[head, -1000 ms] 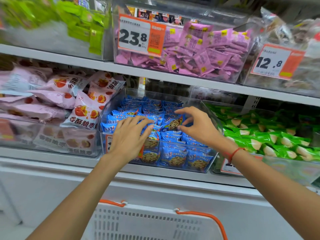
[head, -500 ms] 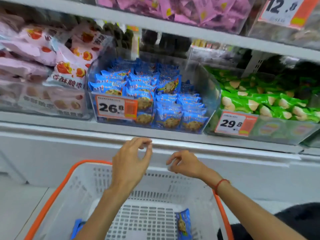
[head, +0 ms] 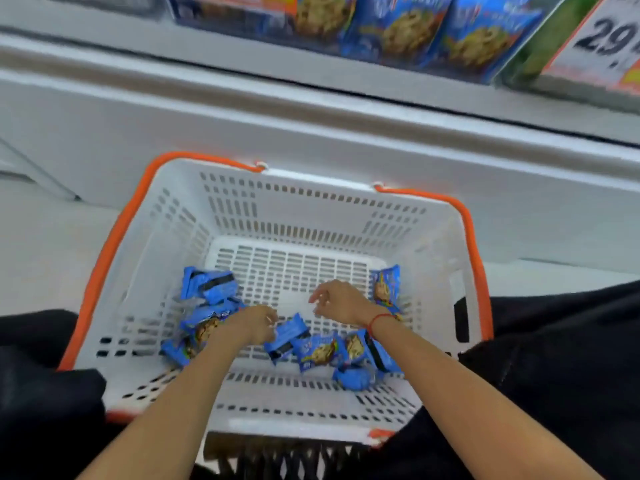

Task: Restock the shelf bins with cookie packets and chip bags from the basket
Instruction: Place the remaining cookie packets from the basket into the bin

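A white basket with an orange rim stands on the floor below the shelf. Several blue cookie packets lie in it: a cluster at the left, a few near the front and one against the right wall. My left hand is down among them, fingers bent beside a blue packet; blur hides whether it grips it. My right hand, with a red wrist cord, hovers over the bare basket floor, fingers loosely curled and holding nothing.
At the top edge, the shelf bin of blue cookie packets shows through its clear front. A green-packet bin with a 29.8 price tag is to its right. A white cabinet front stands behind the basket. Black-clad knees flank it.
Both hands left the blue bin on the shelf, dropped past the shelf edge and went down into the basket. The view tilted down with them.
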Motion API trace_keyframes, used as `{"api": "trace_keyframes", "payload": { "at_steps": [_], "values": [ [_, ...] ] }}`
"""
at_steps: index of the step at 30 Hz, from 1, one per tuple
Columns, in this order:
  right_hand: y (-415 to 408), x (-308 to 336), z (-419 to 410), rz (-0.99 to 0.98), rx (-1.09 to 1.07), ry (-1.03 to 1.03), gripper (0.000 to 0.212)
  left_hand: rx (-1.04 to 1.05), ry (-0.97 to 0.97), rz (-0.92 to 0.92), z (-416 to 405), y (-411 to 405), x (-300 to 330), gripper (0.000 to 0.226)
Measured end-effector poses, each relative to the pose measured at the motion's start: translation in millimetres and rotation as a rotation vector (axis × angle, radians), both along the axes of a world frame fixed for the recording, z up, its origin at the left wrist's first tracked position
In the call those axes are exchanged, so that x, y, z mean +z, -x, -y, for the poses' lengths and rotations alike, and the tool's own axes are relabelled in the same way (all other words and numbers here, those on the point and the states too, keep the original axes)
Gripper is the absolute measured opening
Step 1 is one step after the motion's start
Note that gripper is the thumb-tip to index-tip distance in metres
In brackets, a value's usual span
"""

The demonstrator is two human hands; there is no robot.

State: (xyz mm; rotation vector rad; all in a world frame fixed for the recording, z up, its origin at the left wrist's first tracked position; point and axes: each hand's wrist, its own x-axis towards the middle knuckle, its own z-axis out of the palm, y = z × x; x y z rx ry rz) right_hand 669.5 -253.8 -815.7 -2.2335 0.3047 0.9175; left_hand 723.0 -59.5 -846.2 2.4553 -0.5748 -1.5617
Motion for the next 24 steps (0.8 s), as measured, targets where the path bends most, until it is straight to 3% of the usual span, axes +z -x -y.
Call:
{"api": "trace_keyframes", "payload": {
  "at_steps": [5,9,13,18,22,24],
  "values": [
    [14.8,-33.5,-22.0,-0.03,0.133,0.06,0.046,-0.141,-0.049,0.13,7.0,22.6,-19.0,0.042],
    [32.6,-49.1,-30.0,0.013,0.249,0.136,0.046,-0.044,-0.051,0.148,5.5,27.3,-31.1,0.039],
    [31.6,-50.7,-29.9,0.002,0.095,0.076,0.043,0.058,0.0,0.097,8.7,20.3,-28.5,0.043],
    [12.4,-37.5,-25.8,-0.002,-0.258,-0.105,0.03,0.188,0.117,0.029,10.8,5.8,-20.4,0.038],
    [-8.0,-10.6,-14.8,-0.036,-0.313,-0.148,0.036,0.275,0.249,-0.026,22.0,-12.5,7.9,0.026],
    [-20.6,9.0,-4.6,-0.074,-0.358,-0.189,0.023,0.318,0.334,-0.069,28.4,-24.8,30.8,0.041]
  ]
}}
